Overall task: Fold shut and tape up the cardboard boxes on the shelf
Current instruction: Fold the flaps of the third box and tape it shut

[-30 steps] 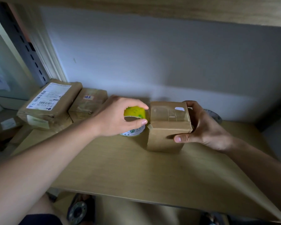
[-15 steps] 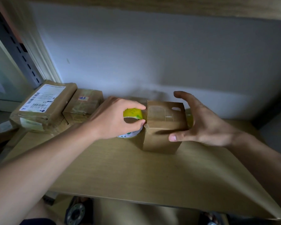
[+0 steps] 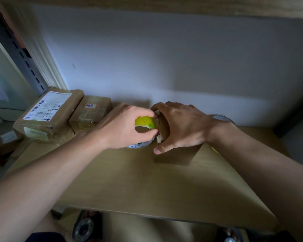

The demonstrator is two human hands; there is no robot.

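shelf (image 3: 147, 189) dim | left hand (image 3: 128, 126) grips tape roll (image 3: 144, 122) | right hand (image 3: 180, 126) clasps, mostly hides box (image 3: 178, 156)

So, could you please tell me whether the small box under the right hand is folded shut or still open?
Cannot tell now: the right hand covers the top of the small box, which stands upright on the shelf.

left hand (image 3: 129, 126): fingers curled, gripping | right hand (image 3: 180, 126): fingers curled, gripping
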